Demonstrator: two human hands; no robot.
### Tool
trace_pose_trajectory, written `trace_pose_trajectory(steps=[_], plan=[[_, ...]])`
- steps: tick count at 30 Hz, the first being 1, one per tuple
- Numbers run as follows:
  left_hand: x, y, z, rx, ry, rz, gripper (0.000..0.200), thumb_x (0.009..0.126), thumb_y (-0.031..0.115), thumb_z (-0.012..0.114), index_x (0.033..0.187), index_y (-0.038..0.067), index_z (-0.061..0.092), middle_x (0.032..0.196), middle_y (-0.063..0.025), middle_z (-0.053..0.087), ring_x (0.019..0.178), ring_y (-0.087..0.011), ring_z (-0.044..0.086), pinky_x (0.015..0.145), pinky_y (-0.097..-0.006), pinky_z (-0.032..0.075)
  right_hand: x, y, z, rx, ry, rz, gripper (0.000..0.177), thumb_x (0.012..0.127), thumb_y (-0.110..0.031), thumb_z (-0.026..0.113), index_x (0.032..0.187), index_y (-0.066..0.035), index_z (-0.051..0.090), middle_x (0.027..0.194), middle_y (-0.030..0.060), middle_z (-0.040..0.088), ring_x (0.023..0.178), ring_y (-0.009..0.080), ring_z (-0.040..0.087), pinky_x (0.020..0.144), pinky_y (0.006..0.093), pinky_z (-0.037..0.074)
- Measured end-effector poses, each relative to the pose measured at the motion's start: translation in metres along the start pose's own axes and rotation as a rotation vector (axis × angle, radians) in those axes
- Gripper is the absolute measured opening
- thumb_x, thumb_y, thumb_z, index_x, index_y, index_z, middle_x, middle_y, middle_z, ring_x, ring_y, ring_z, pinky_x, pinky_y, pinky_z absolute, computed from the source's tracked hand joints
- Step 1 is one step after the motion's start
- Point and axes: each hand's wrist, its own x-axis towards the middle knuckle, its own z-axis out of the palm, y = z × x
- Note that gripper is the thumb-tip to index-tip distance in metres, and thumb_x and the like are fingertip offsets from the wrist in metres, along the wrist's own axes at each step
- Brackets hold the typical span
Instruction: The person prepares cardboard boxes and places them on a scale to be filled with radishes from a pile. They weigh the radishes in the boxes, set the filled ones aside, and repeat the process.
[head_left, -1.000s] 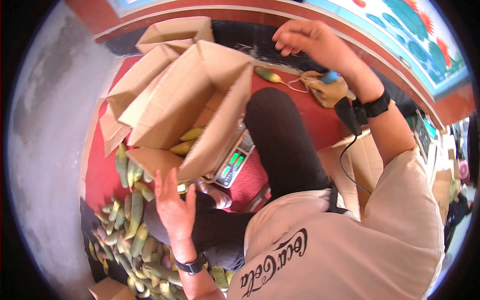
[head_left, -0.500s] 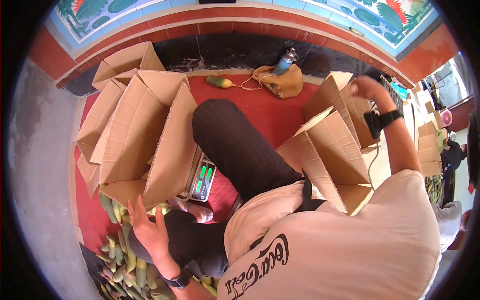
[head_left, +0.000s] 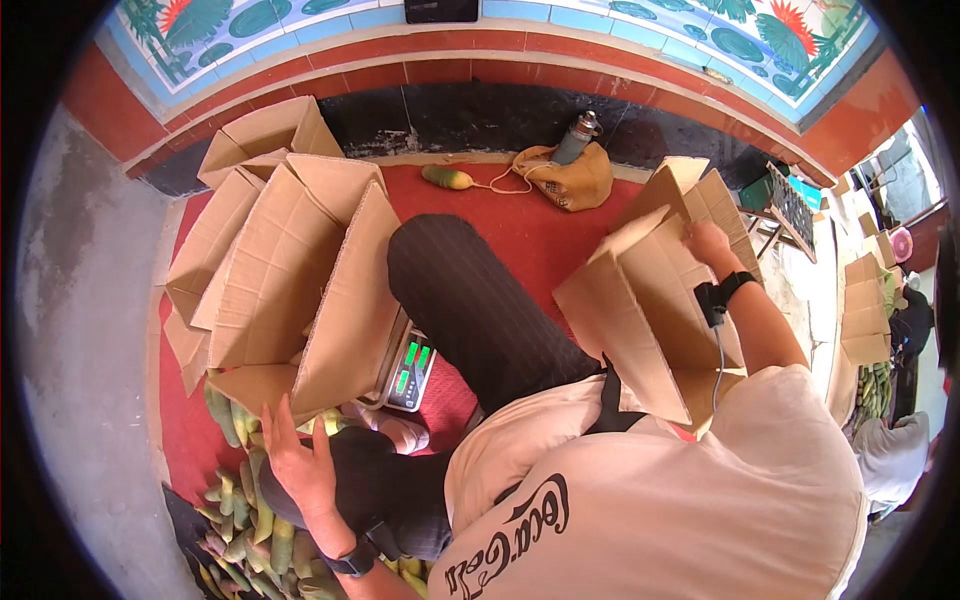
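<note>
My right hand grips the top flap of an empty cardboard box at my right side, the box tilted toward my body. My left hand rests open on my left knee, fingers spread, just above a pile of green-yellow mangoes on the floor. In front of it an open cardboard box sits on a digital scale with green digits lit. My raised right knee in dark trousers lies between the two boxes.
More open cardboard boxes stand behind the one on the scale. A tan bag with a bottle and a single mango lie on the red mat by the wall. Stacked boxes and another person sit at far right.
My right hand came down from the far wall area and took hold of the box on my right, pulling it closer. My left hand stayed on the knee.
</note>
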Motion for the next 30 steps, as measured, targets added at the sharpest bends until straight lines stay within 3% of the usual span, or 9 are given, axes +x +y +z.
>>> trace_pose_trajectory(steps=[7, 11, 12, 14, 15, 17, 18, 19, 30], plan=[[0.000, 0.002, 0.001, 0.008, 0.012, -0.008, 0.051, 0.078, 0.012, 0.066, 0.124, -0.001, 0.050, 0.120, -0.0213, 0.054, 0.124, -0.0388, 0.042, 0.099, -0.0456, 0.036, 0.046, 0.022, -0.012, 0.102, 0.110, 0.177, 0.036, 0.079, -0.026, 0.064, 0.113, -0.015, 0.060, 0.106, 0.0156, 0.064, 0.102, 0.0312, 0.060, 0.086, 0.0427, 0.049], [0.001, 0.001, 0.001, 0.011, 0.018, -0.013, 0.050, 0.077, 0.013, 0.067, 0.123, 0.000, 0.052, 0.119, -0.0206, 0.056, 0.122, -0.0388, 0.044, 0.099, -0.0447, 0.037, 0.052, 0.045, 0.031, 0.225, 0.205, 0.179, 0.084, 0.063, -0.024, 0.081, 0.131, -0.003, 0.038, 0.115, 0.0239, 0.057, 0.107, 0.0367, 0.056, 0.091, 0.0429, 0.046], [0.001, 0.003, 0.001, 0.003, 0.021, -0.032, 0.049, 0.076, 0.013, 0.068, 0.121, 0.000, 0.053, 0.119, -0.0205, 0.056, 0.121, -0.0387, 0.045, 0.100, -0.0444, 0.038, 0.063, 0.061, 0.050, 0.360, 0.072, 0.173, 0.082, 0.063, -0.025, 0.081, 0.130, -0.005, 0.039, 0.116, 0.0226, 0.058, 0.108, 0.0368, 0.056, 0.091, 0.0430, 0.046], [0.000, 0.000, 0.003, 0.001, 0.045, -0.018, 0.049, 0.075, 0.015, 0.069, 0.120, 0.001, 0.054, 0.115, -0.0202, 0.058, 0.119, -0.0382, 0.046, 0.100, -0.0440, 0.038, 0.089, 0.102, 0.123, 0.598, -0.026, 0.092, 0.037, 0.064, -0.028, 0.077, 0.086, -0.003, 0.062, 0.089, 0.0218, 0.066, 0.088, 0.0349, 0.064, 0.077, 0.0414, 0.049], [0.001, 0.000, 0.001, -0.005, 0.044, -0.015, 0.049, 0.075, 0.016, 0.069, 0.119, 0.000, 0.055, 0.114, -0.0200, 0.059, 0.119, -0.0380, 0.047, 0.099, -0.0437, 0.038, 0.091, 0.113, 0.134, 0.582, -0.085, 0.026, 0.044, 0.067, -0.020, 0.073, 0.103, 0.001, 0.061, 0.085, 0.0232, 0.066, 0.078, 0.0319, 0.065, 0.064, 0.0389, 0.049], [0.001, -0.001, 0.001, -0.012, 0.050, 0.004, 0.049, 0.074, 0.016, 0.070, 0.117, -0.001, 0.055, 0.113, -0.0193, 0.059, 0.118, -0.0375, 0.047, 0.099, -0.0431, 0.038, 0.108, 0.130, 0.179, 0.310, -0.137, -0.070, 0.026, 0.080, -0.034, 0.057, 0.078, -0.010, 0.068, 0.067, 0.0145, 0.062, 0.056, 0.0241, 0.057, 0.051, 0.0382, 0.041], [0.001, -0.001, 0.002, -0.016, 0.067, 0.007, 0.049, 0.074, 0.017, 0.070, 0.116, -0.003, 0.054, 0.111, -0.0190, 0.060, 0.118, -0.0374, 0.047, 0.099, -0.0426, 0.038, 0.126, 0.229, 0.249, 0.307, -0.128, -0.112, 0.026, 0.080, -0.034, 0.057, 0.078, -0.010, 0.068, 0.067, 0.0145, 0.062, 0.056, 0.0241, 0.057, 0.051, 0.0382, 0.041], [0.001, -0.001, 0.002, -0.009, 0.091, -0.028, 0.049, 0.074, 0.017, 0.070, 0.116, -0.003, 0.054, 0.111, -0.0190, 0.060, 0.118, -0.0374, 0.047, 0.099, -0.0426, 0.038, 0.168, 0.170, 0.264, 0.040, 0.065, -0.348, 0.025, 0.075, -0.030, 0.059, 0.077, -0.006, 0.067, 0.068, 0.0167, 0.064, 0.064, 0.0285, 0.065, 0.053, 0.0413, 0.047], [-0.004, -0.007, 0.003, -0.078, 0.061, -0.060, 0.051, 0.076, 0.023, 0.068, 0.118, -0.001, 0.053, 0.113, -0.0190, 0.058, 0.123, -0.0352, 0.043, 0.101, -0.0421, 0.037, 0.077, 0.042, 0.035, 0.580, 0.322, -0.105, 0.031, 0.071, -0.020, 0.071, 0.093, 0.003, 0.066, 0.079, 0.0185, 0.068, 0.076, 0.0286, 0.067, 0.067, 0.0383, 0.051]])
